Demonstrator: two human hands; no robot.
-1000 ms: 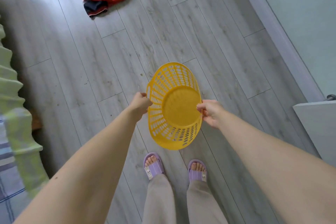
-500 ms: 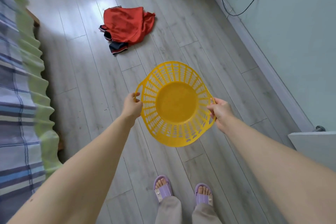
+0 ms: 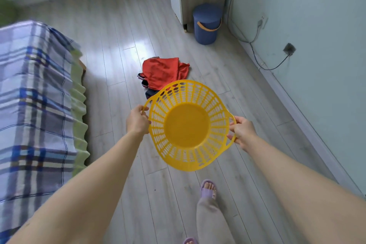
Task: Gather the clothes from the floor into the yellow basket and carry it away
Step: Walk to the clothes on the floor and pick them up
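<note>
We've got the yellow basket (image 3: 188, 125) up in the air, empty, mouth tipped toward us. Left hand (image 3: 137, 121) is closed on the left rim handle, right hand (image 3: 240, 132) is closed on the right one. Basket looks like thin perforated plastic: light, stiff enough, probably flexes a bit at the rim, so the two handles are the right places to hold.

Clothes (image 3: 163, 73) sit in one heap on the floor (image 3: 198, 194) just ahead, past the basket's far rim: red fabric on top, darker piece underneath, partly hidden by the basket. Soft, limp, light; we'd expect them to drape and trail, so bunch from the middle of the heap rather than an edge. Shiny fabric may slip.

Bed (image 3: 35, 95) at left, blue bin (image 3: 207, 24) well beyond. Nothing gathered yet.
</note>
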